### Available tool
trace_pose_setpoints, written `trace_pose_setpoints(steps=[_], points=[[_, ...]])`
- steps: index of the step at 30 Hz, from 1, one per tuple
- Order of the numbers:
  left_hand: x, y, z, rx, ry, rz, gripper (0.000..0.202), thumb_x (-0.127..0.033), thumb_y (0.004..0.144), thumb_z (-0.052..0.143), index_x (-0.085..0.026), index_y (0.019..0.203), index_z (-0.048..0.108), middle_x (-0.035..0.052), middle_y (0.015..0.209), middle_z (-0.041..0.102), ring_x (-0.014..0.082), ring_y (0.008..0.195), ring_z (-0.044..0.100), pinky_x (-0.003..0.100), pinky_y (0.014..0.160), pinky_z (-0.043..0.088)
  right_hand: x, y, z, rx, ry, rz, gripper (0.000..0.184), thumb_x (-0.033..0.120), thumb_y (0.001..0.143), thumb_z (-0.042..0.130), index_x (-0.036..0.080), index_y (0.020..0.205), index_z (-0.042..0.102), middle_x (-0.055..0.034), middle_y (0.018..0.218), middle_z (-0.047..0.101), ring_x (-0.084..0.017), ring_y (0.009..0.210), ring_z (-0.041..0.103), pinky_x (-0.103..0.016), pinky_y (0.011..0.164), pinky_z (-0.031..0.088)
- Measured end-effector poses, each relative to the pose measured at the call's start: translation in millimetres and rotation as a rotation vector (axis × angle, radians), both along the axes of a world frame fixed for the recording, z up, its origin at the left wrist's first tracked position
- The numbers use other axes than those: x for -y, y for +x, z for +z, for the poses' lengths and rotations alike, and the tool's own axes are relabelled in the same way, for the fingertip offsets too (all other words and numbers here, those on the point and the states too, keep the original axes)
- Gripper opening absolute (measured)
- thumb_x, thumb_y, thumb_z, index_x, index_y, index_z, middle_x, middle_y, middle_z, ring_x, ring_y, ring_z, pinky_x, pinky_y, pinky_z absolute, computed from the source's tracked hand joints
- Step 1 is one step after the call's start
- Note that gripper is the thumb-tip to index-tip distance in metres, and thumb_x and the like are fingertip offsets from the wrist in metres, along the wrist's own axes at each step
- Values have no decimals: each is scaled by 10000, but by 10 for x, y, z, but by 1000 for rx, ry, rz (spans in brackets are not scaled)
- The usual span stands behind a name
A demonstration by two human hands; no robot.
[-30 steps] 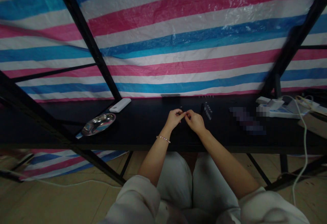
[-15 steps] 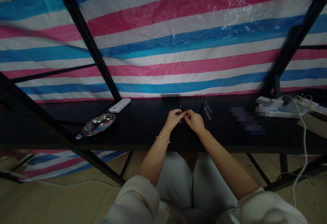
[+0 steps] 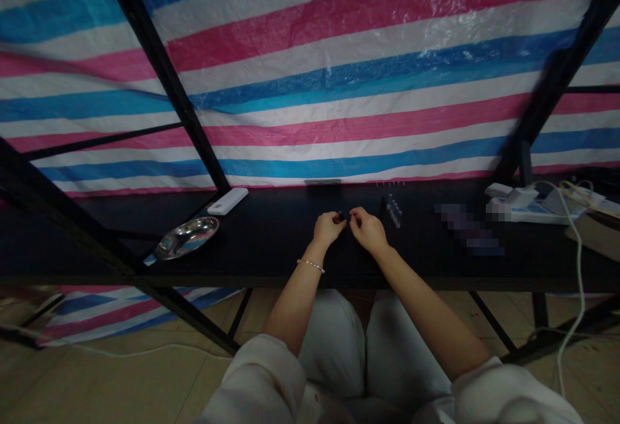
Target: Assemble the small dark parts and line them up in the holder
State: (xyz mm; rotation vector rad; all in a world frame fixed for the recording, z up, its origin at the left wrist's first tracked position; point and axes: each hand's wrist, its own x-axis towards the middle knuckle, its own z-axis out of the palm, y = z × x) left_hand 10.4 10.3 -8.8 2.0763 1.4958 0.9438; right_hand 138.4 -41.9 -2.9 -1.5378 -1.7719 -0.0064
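Note:
Over the black tabletop (image 3: 276, 237), my left hand (image 3: 328, 228) is closed round a small dark piece (image 3: 340, 214), whose top shows between thumb and forefinger. A beaded bracelet (image 3: 310, 264) circles that wrist. A narrow gap away, my right hand (image 3: 369, 228) is pinched at the fingertips; anything in them is too small to make out. Just right of it stand several small clear vial-like pieces (image 3: 394, 211) in a cluster. A thin dark upright thing (image 3: 382, 207) is beside them, and several tiny pale pieces line the table's back edge.
At the left lie a shiny metal dish (image 3: 187, 239) and a white oblong device (image 3: 228, 201). On the right are a blurred-out flat item (image 3: 469, 229) and a white power strip (image 3: 533, 211) with plugs and cables. Black frame posts (image 3: 159, 75) rise before a striped sheet (image 3: 339, 108).
My hands, which met at the fingertips, have come slightly apart. The dark piece in my left hand now shows more clearly. Its fingers have curled in more.

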Motion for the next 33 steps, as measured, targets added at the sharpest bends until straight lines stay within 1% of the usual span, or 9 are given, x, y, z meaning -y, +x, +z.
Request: trace_pose_setpoints(steps=[4, 9, 12, 16, 18, 21, 26, 30, 33], points=[[2, -3, 10, -28, -35, -13, 158, -272, 684, 607, -132, 741, 653, 39, 719, 645, 120, 637, 552, 216, 574, 371, 20, -38, 24, -37, 133, 63, 212, 236, 815, 406, 197, 959, 556, -28, 769, 644, -150, 639, 599, -246, 591, 427], [13, 3, 32, -19, -52, -13, 169, -274, 693, 612, -139, 777, 669, 47, 751, 663, 132, 667, 575, 224, 599, 395, 56, -3, 182, -114, 497, 111, 197, 206, 825, 406, 178, 950, 556, -59, 821, 628, -147, 699, 590, -262, 633, 462], [3, 16, 19, -12, -57, 11, 182, -295, 694, 622, -153, 795, 677, 54, 788, 671, 144, 709, 593, 229, 625, 412, 78, 176, 316, -141, 701, 84, 177, 180, 814, 430, 177, 950, 544, -68, 828, 604, -159, 750, 569, -283, 646, 466], [-58, 47, -21, -1, -85, 52, 171, -308, 686, 631, -163, 764, 674, 49, 797, 672, 143, 727, 604, 223, 626, 417, 102, 551, 390, -198, 813, -40, 156, 191, 812, 429, 174, 937, 521, -72, 826, 572, -168, 762, 547, -308, 660, 457], [-105, 71, -27, 3, -114, 60, 166, -315, 679, 636, -165, 741, 666, 40, 754, 665, 134, 688, 603, 215, 596, 410, 110, 720, 341, -222, 772, -134, 156, 216, 824, 394, 172, 920, 509, -71, 809, 557, -173, 766, 543, -325, 681, 451], [-181, 121, 1, -13, -179, 43, 154, -305, 664, 649, -160, 714, 653, 25, 638, 636, 118, 577, 585, 210, 550, 399, 116, 879, 195, -231, 605, -263, 180, 226, 834, 336, 167, 890, 498, -85, 826, 545, -176, 792, 538, -329, 717, 442], [-285, 242, 60, -17, -247, -18, 137, -276, 648, 667, -148, 684, 636, -2, 551, 594, 90, 442, 530, 211, 514, 403, 116, 965, 30, -232, 455, -311, 183, 175, 794, 312, 179, 839, 490, -84, 833, 540, -182, 823, 532, -334, 761, 431], [-323, 372, 44, 2, -237, -53, 144, -271, 634, 683, -140, 678, 643, -7, 546, 587, 81, 429, 521, 209, 523, 419, 105, 1012, -1, -231, 378, -340, 196, 157, 731, 361, 166, 869, 500, -81, 843, 535, -182, 796, 515, -329, 761, 420], [-331, 483, 17, -5, -210, -64, 140, -272, 639, 679, -143, 688, 658, -2, 546, 587, 89, 459, 536, 210, 535, 426, 91, 1041, -45, -227, 249, -385, 227, 159, 690, 401, 153, 888, 511, -88, 876, 538, -181, 765, 511, -325, 745, 412]])
